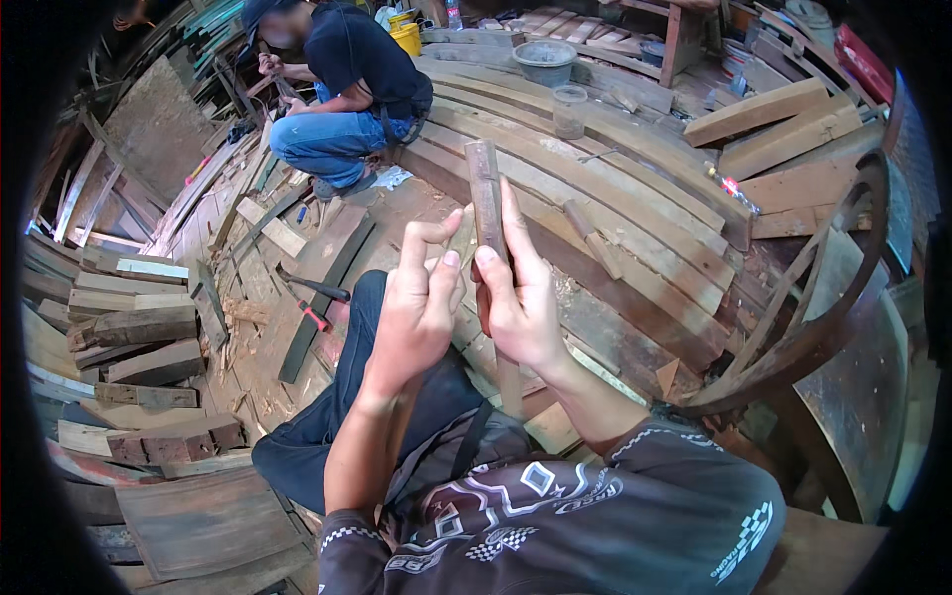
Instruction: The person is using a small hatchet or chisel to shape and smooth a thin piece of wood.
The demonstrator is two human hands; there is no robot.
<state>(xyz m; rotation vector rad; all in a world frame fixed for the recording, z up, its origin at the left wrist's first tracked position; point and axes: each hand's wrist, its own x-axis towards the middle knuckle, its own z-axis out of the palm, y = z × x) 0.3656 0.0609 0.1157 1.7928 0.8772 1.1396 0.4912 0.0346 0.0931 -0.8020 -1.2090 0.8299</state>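
Note:
My right hand (524, 307) grips a narrow, dark brown wooden piece (485, 193) with its thumb on the near face and its fingers along the right side. The piece stands nearly upright, and crosswise lines show near its top. Just left of it is my left hand (416, 302), its index finger bent and its thumb pointing up. The left fingers are curled close to the wood; what they pinch, if anything, is hidden. Left of my knee, a red-handled tool (315, 317) and a black-handled tool (325, 289) lie by a dark curved plank (332, 278).
Another person (347, 89) squats ahead at the left, hands on a tool. Long planks (595, 169) run across the middle, bearing a short wooden stick (592, 238) and a clear plastic tub (569, 111). Wood blocks (149, 327) stack at left; a curved rim (813, 357) stands at right.

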